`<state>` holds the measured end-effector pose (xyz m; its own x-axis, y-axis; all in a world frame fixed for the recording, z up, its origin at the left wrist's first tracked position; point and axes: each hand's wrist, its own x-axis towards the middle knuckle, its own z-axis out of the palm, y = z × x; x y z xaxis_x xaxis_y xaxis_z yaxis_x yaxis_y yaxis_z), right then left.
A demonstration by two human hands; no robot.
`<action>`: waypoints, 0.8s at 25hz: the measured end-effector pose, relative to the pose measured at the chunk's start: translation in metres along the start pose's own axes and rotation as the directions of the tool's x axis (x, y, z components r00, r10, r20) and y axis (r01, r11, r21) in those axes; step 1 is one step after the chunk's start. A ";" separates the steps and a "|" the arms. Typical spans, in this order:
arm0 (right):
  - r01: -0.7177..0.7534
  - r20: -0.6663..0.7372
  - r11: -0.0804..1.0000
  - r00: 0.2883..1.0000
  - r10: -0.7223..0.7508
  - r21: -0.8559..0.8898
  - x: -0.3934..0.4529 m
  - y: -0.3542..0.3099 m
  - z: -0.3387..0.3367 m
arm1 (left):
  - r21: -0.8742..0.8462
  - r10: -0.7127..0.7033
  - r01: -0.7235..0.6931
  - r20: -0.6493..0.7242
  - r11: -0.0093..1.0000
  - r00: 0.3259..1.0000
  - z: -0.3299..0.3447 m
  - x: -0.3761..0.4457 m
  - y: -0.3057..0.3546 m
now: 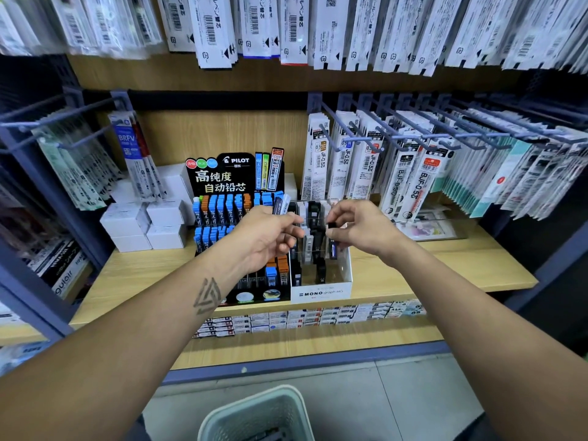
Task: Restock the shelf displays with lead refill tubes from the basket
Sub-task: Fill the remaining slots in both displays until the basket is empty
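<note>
Nearest the floor, at the bottom edge of view, stands the basket (254, 418), pale and slatted, with a few dark tubes dimly visible inside. Above it both forearms reach to the wooden shelf (445, 268). The left hand (264, 237) pinches a tube (281, 203) with a clear body and dark markings, held upright over the seam between the two displays. The right hand (359, 230) pinches a black tube (332, 237) between thumb and forefinger, its lower end dipping into the white MONO box (321, 292) at the shelf's front edge. That box looks sparsely filled, with open slots beside a few black and white tubes. To seat the black tube well, I would keep it vertical, line it up with a free slot behind the clear divider, and release only once it rests. Just left, the PILOT stand (229, 186) holds rows of blue- and orange-capped tubes. Behind hang refill packs (397, 173) on pegs.
</note>
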<state>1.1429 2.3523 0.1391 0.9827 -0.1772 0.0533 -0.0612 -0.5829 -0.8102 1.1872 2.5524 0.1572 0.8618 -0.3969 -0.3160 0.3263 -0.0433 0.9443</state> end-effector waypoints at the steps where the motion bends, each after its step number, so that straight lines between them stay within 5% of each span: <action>1: 0.018 0.006 1.000 1.000 -0.018 -0.004 -0.002 0.000 0.000 | 0.004 -0.002 0.002 0.005 1.000 1.000 0.001 -0.001 0.000; 6: 0.078 -0.004 0.997 0.997 -0.078 0.025 -0.012 -0.008 0.018 | 0.049 0.002 -0.002 -0.007 0.999 1.000 -0.003 -0.003 -0.002; 11: 0.039 -0.029 0.981 0.999 -0.045 -0.189 -0.006 -0.010 0.019 | 0.073 0.001 -0.001 -0.005 0.997 1.000 -0.012 0.000 -0.002; 14: -0.001 -0.068 0.994 0.998 -0.006 -0.108 -0.002 -0.010 -0.001 | 0.077 -0.004 0.005 -0.004 0.997 1.000 -0.016 0.000 -0.001; 20: 0.013 0.034 0.875 0.999 0.003 -0.484 -0.010 0.000 0.009 | 0.078 -0.002 0.002 -0.001 0.997 1.000 -0.010 0.000 -0.004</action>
<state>1.1343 2.3618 0.1332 0.9879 -0.1522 0.0307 -0.1249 -0.8964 -0.4253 1.1895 2.5619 0.1531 0.8617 -0.3958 -0.3176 0.2965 -0.1153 0.9480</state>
